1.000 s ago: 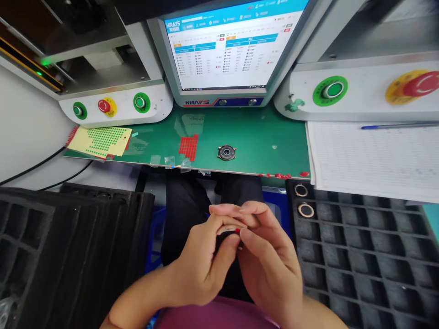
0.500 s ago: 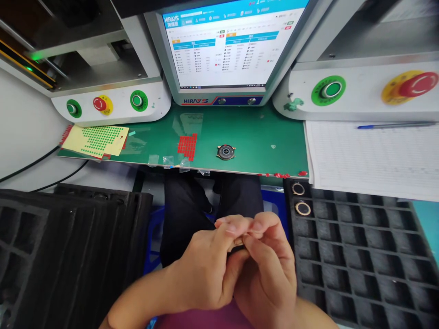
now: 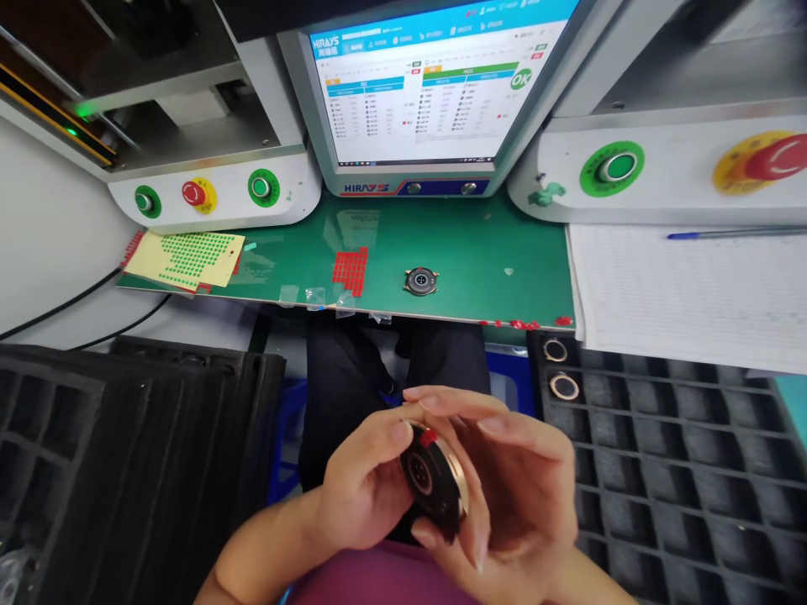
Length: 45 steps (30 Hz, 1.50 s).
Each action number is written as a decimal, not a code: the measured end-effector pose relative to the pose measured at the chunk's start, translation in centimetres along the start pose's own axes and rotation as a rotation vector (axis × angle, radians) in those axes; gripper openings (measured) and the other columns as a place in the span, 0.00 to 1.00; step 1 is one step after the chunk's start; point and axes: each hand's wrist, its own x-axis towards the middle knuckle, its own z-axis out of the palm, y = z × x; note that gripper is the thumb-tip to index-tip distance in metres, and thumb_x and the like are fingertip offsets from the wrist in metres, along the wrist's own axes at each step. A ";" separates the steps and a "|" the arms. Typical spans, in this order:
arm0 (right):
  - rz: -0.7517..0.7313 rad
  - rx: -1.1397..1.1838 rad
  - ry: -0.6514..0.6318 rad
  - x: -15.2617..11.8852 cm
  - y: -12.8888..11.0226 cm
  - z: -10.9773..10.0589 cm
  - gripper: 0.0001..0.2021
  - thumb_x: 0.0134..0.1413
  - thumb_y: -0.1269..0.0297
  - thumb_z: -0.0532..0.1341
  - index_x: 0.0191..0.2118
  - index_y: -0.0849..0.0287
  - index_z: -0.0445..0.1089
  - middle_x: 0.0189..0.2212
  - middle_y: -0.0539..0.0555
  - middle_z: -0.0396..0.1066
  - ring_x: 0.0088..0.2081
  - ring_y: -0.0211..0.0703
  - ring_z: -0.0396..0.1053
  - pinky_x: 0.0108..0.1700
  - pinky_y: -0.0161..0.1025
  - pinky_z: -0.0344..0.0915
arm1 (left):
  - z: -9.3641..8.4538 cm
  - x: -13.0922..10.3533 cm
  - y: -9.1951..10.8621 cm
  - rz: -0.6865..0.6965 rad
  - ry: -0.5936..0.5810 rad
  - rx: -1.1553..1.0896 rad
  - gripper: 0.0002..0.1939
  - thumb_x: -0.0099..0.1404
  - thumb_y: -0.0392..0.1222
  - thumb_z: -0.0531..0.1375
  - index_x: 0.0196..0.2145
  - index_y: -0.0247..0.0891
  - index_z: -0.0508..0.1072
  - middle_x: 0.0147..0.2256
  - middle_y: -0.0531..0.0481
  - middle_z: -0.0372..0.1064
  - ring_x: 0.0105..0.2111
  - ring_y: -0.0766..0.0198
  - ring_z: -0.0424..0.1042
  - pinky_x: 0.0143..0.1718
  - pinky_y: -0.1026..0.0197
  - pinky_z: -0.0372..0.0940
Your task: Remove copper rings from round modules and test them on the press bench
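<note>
Between my hands, above my lap, is a round watch case (image 3: 434,479) with a black back, a gold-coloured rim and a small red sticker at its top edge. My left hand (image 3: 369,475) grips its left edge, thumb near the sticker. Fingers of my right hand (image 3: 523,479) close round its gold rim on the right. The case is tilted, its sensor side turned towards me. A second watch case (image 3: 421,281) lies back up on the green bench (image 3: 466,239) ahead of my hands. Left of it is a sheet of red stickers (image 3: 350,270).
A black foam tray (image 3: 630,445) on the right holds two watch cases in its corner cells. More foam trays (image 3: 145,454) are stacked on the left. A monitor (image 3: 429,92) stands between two button panels. Papers with a pen (image 3: 725,234) lie right; a yellow sticker sheet (image 3: 182,259) lies left.
The watch case has turned in my hands, so its black back and red sticker now show. My right hand has opened out around it. A green OK mark has appeared on the monitor.
</note>
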 end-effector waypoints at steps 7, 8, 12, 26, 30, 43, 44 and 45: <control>-0.048 -0.013 -0.018 0.0 1.2 -0.7 0.35 0.50 0.65 0.72 0.61 0.45 0.59 0.46 0.54 0.77 0.51 0.55 0.74 0.55 0.59 0.72 | -0.2 0.0 -0.8 -0.063 0.029 0.019 0.23 0.66 0.60 0.57 0.27 0.36 0.69 0.11 0.55 0.57 0.13 0.68 0.57 0.18 0.65 0.57; -0.051 -0.016 -0.023 0.0 1.3 -0.8 0.35 0.50 0.64 0.72 0.62 0.45 0.59 0.46 0.54 0.77 0.51 0.55 0.74 0.54 0.60 0.72 | -0.2 0.0 -0.8 -0.064 0.033 0.025 0.24 0.66 0.61 0.56 0.27 0.36 0.69 0.11 0.55 0.56 0.12 0.68 0.57 0.19 0.65 0.58; -0.052 0.045 -0.026 0.0 1.4 -0.9 0.37 0.46 0.66 0.75 0.60 0.47 0.61 0.46 0.53 0.78 0.48 0.53 0.77 0.56 0.59 0.72 | -0.1 -0.2 -0.9 -0.014 0.028 0.028 0.23 0.69 0.58 0.55 0.27 0.35 0.70 0.11 0.56 0.55 0.12 0.70 0.56 0.18 0.67 0.56; -0.013 0.181 -0.057 1.1 1.7 -1.1 0.31 0.43 0.70 0.76 0.53 0.48 0.68 0.45 0.53 0.78 0.49 0.53 0.77 0.56 0.58 0.72 | -0.5 0.1 -1.2 0.018 0.030 0.009 0.22 0.69 0.57 0.55 0.29 0.35 0.68 0.14 0.57 0.56 0.13 0.72 0.56 0.17 0.68 0.50; -0.045 0.166 -0.088 1.3 1.9 -1.0 0.30 0.44 0.69 0.76 0.54 0.49 0.68 0.45 0.55 0.78 0.49 0.54 0.76 0.54 0.60 0.73 | -0.9 -0.1 -1.2 0.017 0.016 0.012 0.22 0.69 0.58 0.54 0.31 0.34 0.68 0.15 0.56 0.56 0.13 0.73 0.56 0.16 0.69 0.49; -0.068 0.195 -0.144 1.2 2.2 -0.8 0.31 0.45 0.70 0.75 0.56 0.50 0.66 0.47 0.54 0.76 0.50 0.49 0.76 0.59 0.56 0.70 | -0.8 -0.4 -1.4 0.136 -0.060 -0.106 0.17 0.72 0.50 0.52 0.34 0.34 0.71 0.17 0.55 0.57 0.16 0.71 0.52 0.25 0.66 0.61; -0.060 0.198 -0.144 1.2 2.1 -0.7 0.31 0.46 0.71 0.75 0.55 0.50 0.66 0.47 0.53 0.76 0.50 0.49 0.76 0.59 0.55 0.70 | -0.8 -0.4 -1.5 0.146 -0.072 -0.108 0.17 0.73 0.49 0.51 0.35 0.34 0.72 0.17 0.56 0.56 0.16 0.71 0.52 0.24 0.66 0.59; -0.050 0.200 -0.141 1.1 2.2 -0.7 0.31 0.46 0.71 0.75 0.55 0.50 0.66 0.47 0.53 0.77 0.50 0.48 0.76 0.59 0.54 0.69 | -0.8 -0.5 -1.5 0.158 -0.077 -0.109 0.18 0.73 0.49 0.51 0.35 0.34 0.72 0.17 0.56 0.55 0.16 0.71 0.52 0.23 0.67 0.58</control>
